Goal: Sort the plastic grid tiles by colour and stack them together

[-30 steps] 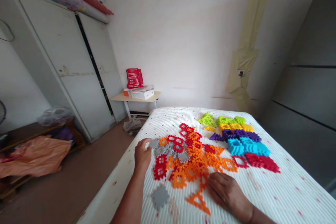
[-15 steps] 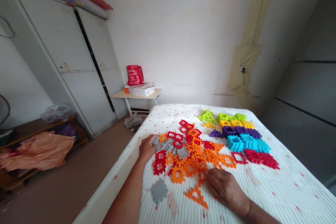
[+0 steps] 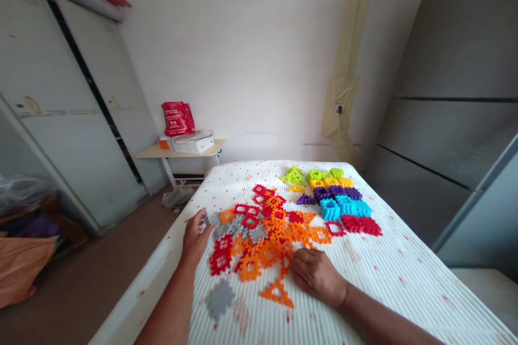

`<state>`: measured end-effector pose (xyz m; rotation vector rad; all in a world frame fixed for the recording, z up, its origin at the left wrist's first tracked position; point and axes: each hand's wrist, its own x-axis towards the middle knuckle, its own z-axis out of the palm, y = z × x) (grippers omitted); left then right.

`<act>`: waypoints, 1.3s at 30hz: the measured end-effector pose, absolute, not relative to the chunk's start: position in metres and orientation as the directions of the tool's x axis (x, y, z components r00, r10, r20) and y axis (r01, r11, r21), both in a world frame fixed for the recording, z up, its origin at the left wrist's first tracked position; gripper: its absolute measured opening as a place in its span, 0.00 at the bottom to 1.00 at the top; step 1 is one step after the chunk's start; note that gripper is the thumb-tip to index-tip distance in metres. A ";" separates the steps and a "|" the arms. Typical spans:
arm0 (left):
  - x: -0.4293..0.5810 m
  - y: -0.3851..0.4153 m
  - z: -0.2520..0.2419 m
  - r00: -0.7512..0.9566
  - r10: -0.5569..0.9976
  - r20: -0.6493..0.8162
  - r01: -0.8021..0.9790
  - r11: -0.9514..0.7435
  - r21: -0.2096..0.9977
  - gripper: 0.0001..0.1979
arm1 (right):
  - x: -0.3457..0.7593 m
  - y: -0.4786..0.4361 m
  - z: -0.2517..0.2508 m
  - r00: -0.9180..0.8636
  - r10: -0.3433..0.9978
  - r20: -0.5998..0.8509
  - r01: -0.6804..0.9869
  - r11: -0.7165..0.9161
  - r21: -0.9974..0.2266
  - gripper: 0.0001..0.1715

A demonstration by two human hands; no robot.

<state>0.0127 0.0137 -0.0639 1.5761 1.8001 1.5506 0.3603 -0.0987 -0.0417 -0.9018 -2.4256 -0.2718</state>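
A loose pile of flat orange, red and grey interlocking tiles (image 3: pixel 267 234) lies on the white ribbed mattress (image 3: pixel 388 280). My left hand (image 3: pixel 195 238) rests at the pile's left edge, fingers stretched toward grey tiles (image 3: pixel 214 220). My right hand (image 3: pixel 314 275) lies palm down on the mattress at the pile's near right edge, fingers curled against orange tiles. An orange triangle tile (image 3: pixel 277 294) lies just left of it. A grey square tile (image 3: pixel 219 298) sits apart near my left forearm.
Rows of built cubes, green, yellow, purple, blue and red (image 3: pixel 340 202), stand at the far right of the mattress. A small table (image 3: pixel 182 150) with a red bag and a white box stands by the wall. A white wardrobe (image 3: pixel 60 118) is on the left.
The view has swung to the right, so everything sits further left in the picture. My hands stay at the pile's two edges, hardly moved.
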 end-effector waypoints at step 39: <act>0.097 -0.021 -0.032 -0.078 0.895 0.439 0.889 -0.137 0.437 0.23 | 0.369 -0.079 -0.031 -0.549 0.650 0.526 0.683 0.711 -0.165 0.16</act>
